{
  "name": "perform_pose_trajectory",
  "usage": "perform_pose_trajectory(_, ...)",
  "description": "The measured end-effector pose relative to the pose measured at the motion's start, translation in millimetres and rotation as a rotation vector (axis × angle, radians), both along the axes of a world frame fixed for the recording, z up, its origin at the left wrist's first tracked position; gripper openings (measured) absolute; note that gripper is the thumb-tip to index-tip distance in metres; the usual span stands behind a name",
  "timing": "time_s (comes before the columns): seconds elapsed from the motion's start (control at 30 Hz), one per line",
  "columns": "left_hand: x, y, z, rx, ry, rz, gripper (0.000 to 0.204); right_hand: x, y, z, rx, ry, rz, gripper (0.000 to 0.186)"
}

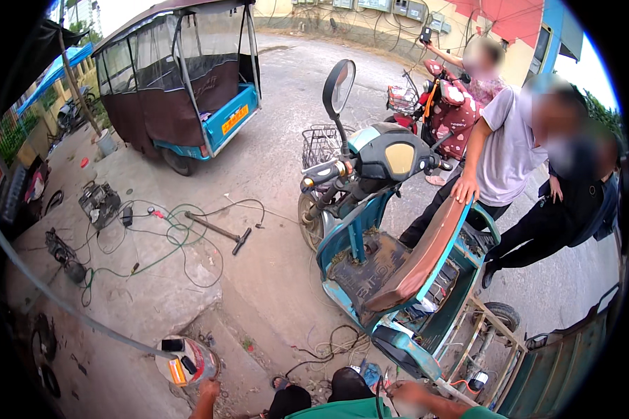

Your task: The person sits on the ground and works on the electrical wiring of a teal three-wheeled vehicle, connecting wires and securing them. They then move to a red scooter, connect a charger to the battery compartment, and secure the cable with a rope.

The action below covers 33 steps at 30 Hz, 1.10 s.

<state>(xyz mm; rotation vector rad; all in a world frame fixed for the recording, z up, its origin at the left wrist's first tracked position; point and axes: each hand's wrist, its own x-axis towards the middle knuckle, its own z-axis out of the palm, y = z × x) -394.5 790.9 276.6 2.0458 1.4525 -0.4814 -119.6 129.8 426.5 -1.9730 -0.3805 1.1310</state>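
Note:
At the lower edge my left hand is beside the rim of a round bucket; its fingers look curled, and I cannot make out anything in them. On top of the bucket lie an orange box, a black phone-like slab and a small black item. My right hand is closed near the rear of a teal electric tricycle, next to a thin dark cord-like thing; what it grips is too small to tell. The tricycle's brown seat is tipped up, exposing the compartment beneath.
A person in a light shirt rests a hand on the raised seat; others stand behind. A covered tricycle is parked at the far left. Hoses, a T-handled tool and cables lie on the ground. A pole slants toward the bucket.

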Motion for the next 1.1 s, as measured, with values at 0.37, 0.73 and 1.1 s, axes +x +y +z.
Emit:
perform_pose_trajectory(0.37, 405, 210, 175, -0.479, -0.538, -0.068, 0.036, 113, 244, -120, -0.277, 0.001, -0.063, 0.035)
perform_pose_trajectory(0.73, 320, 359, 94, -0.635, 0.125, 0.127, 0.025, 250, 516, -78, -0.223, 0.151, -0.373, 0.033)
perform_pose_trajectory(1.1, 722, 700, 116, -0.395, -0.389, 0.162, 0.022, 315, 661, -67, -0.302, 0.114, -0.497, 0.034)
